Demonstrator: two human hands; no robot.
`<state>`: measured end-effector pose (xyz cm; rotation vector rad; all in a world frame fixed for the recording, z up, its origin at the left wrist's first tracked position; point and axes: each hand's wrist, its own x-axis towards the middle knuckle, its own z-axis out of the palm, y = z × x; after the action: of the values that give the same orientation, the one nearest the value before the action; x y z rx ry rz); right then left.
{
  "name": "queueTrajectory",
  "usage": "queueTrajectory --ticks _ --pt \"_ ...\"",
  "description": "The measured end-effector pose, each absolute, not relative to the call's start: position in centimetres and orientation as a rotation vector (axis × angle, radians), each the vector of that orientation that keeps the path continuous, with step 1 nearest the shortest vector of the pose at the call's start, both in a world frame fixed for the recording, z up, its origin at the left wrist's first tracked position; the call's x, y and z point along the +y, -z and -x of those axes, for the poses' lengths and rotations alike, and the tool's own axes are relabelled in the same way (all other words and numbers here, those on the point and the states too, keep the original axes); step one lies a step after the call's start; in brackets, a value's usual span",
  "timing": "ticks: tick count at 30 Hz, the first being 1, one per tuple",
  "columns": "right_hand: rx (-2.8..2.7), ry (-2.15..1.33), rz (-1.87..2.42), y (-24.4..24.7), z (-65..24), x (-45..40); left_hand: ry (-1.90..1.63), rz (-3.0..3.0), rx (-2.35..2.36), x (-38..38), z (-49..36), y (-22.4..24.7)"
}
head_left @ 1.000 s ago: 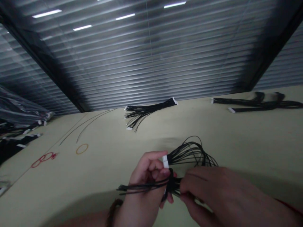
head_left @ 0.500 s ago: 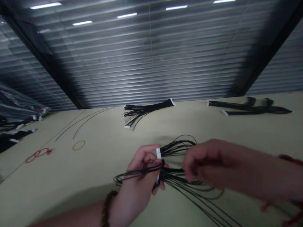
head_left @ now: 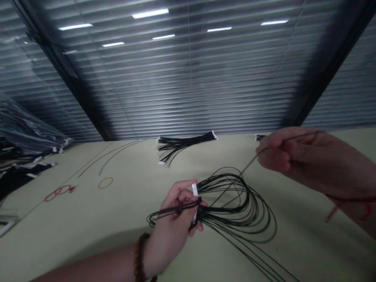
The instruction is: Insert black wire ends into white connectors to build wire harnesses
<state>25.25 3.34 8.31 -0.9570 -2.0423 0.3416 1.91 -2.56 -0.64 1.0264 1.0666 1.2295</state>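
Note:
My left hand (head_left: 179,215) is closed around the connector end of a black wire bundle (head_left: 245,196). A white connector (head_left: 194,189) shows at its fingertips, and wires loop out to the right and back. Several loose wires trail toward the bottom right, and a smaller loop (head_left: 158,214) lies over the wrist side of the hand. My right hand (head_left: 276,150), raised to the upper right of the bundle, pinches a single thin black wire (head_left: 249,162) that runs down to the loops.
Another black wire bundle (head_left: 188,141) lies at the table's back edge. Red rings (head_left: 58,192) and a yellow band (head_left: 105,182) rest on the left of the table (head_left: 117,219). Dark cables and clear plastic (head_left: 26,121) sit far left. Blinds stand behind.
My right hand has moved up and away from the bundle, drawing out one thin wire. The looped wires now show more fully. My left hand keeps its hold, and the view has shifted slightly.

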Motion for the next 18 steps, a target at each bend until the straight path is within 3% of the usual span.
queueTrajectory --ticks 8,12,15,18 --pt "-1.557 -0.709 0.918 -10.7 -26.7 4.5 -1.256 -1.039 0.962 -2.4 -1.7 0.5" --pt "-1.721 -0.88 0.858 -9.0 -24.2 1.9 -1.277 -1.02 0.882 -2.4 -1.8 0.3" --pt "-2.18 -0.546 0.949 -6.4 -21.2 -0.5 -1.284 -1.039 0.849 -2.4 -1.6 0.6" --pt "-2.264 -0.126 0.948 -3.8 -19.5 -1.6 -1.302 -1.078 0.804 -2.4 -1.5 1.1"
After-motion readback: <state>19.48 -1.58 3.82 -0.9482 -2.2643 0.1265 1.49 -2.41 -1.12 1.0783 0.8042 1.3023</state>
